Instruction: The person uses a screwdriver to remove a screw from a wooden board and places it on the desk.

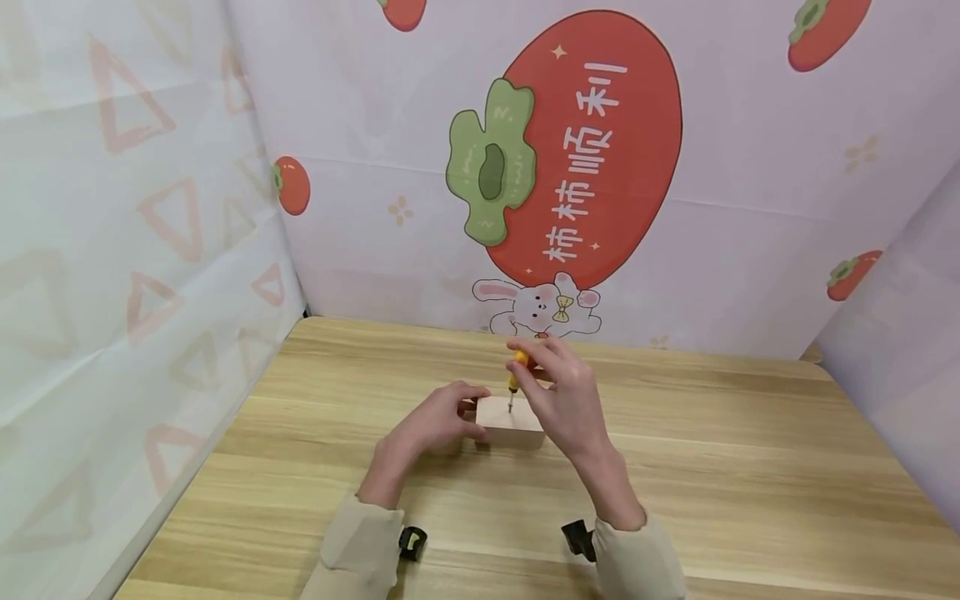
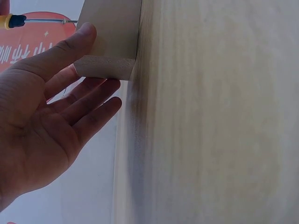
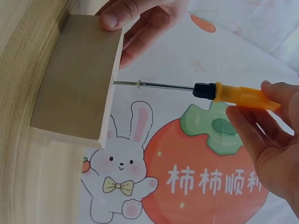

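Observation:
A pale wooden block (image 1: 510, 414) lies on the wooden table, and a screw (image 3: 127, 83) stands upright in its top face with much of the thread showing. My left hand (image 1: 442, 418) grips the block's left end, thumb on the near side (image 2: 105, 37) and fingers around the end and far side. My right hand (image 1: 564, 396) pinches the yellow handle of a screwdriver (image 3: 238, 94) between thumb and fingers, from above. The screwdriver's thin shaft points down, its tip at the screw's head, in line with the screw.
The wooden table (image 1: 712, 467) runs up to a back curtain (image 1: 360, 225) printed with persimmons and a rabbit. Another pale curtain (image 1: 150, 250) with triangles hangs along the left edge. Black wrist devices sit by both sleeves (image 1: 637, 558).

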`<state>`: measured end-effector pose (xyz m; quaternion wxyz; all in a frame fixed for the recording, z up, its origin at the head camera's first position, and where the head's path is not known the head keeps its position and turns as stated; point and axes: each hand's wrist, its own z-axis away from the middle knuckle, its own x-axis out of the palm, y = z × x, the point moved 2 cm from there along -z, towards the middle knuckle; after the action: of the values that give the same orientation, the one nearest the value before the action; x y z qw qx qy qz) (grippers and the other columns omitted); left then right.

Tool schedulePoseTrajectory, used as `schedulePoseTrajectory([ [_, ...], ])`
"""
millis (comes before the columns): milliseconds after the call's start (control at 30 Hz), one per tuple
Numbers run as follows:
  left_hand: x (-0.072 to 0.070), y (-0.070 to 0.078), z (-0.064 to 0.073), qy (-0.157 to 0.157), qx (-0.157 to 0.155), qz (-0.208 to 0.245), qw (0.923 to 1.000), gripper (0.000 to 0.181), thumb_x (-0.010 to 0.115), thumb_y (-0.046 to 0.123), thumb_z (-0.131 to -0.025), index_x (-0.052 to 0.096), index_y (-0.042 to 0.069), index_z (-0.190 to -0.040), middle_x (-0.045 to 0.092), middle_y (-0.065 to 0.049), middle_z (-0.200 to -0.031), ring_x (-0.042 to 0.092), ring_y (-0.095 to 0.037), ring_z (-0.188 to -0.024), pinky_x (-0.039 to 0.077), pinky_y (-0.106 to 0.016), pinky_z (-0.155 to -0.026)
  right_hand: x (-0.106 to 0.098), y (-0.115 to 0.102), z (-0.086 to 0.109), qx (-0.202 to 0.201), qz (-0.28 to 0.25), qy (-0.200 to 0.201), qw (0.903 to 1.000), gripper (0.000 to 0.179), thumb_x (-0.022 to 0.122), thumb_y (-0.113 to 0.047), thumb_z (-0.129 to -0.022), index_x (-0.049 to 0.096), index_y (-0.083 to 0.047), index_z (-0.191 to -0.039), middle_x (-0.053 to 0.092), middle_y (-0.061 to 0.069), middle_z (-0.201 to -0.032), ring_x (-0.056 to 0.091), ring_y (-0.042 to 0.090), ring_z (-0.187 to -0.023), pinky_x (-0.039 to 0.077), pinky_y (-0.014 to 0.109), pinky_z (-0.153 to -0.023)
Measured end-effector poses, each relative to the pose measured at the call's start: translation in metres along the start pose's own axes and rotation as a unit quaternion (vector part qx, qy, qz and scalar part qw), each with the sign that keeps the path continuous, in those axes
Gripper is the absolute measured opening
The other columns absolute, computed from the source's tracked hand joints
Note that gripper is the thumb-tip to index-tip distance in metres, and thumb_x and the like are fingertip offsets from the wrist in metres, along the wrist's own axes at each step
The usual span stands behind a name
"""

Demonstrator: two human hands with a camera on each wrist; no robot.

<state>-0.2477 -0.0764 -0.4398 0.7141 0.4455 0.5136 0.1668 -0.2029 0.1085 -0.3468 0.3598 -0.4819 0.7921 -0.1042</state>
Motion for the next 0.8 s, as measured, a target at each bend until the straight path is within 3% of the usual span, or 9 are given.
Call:
schedulePoseTrajectory([
  [533,-0.0007,0.0005,0.0012,0.005,0.000,0.008,1.0000,0.055,0.085,0.021,-0.079,0.064,0.014,-0.129,0.062,-0.004,-0.123,0.064,-0.024,-0.115,0.052,-0.041,-0.102,-0.0004,0.0012,-0.0014,0.043,0.001,-0.049,0.9979,0.037,0.073,0.001,-0.087,0.065,-0.006,-0.122,0.071,0.008,-0.101,0.070,0.017,-0.089,0.061,0.030,-0.077],
  [800,0.0000,0.0008,0.0014,0.006,0.001,0.008,0.9999,0.056,0.085,0.020,-0.079,0.063,0.013,-0.130,0.061,-0.004,-0.123,0.064,-0.024,-0.115,0.052,-0.042,-0.102,0.0013,0.0030,0.0003,0.064,0.024,-0.001,0.9977,0.034,0.079,-0.010,-0.084,0.064,-0.002,-0.113,0.068,0.010,-0.098,0.072,0.022,-0.084,0.062,0.032,-0.070],
])
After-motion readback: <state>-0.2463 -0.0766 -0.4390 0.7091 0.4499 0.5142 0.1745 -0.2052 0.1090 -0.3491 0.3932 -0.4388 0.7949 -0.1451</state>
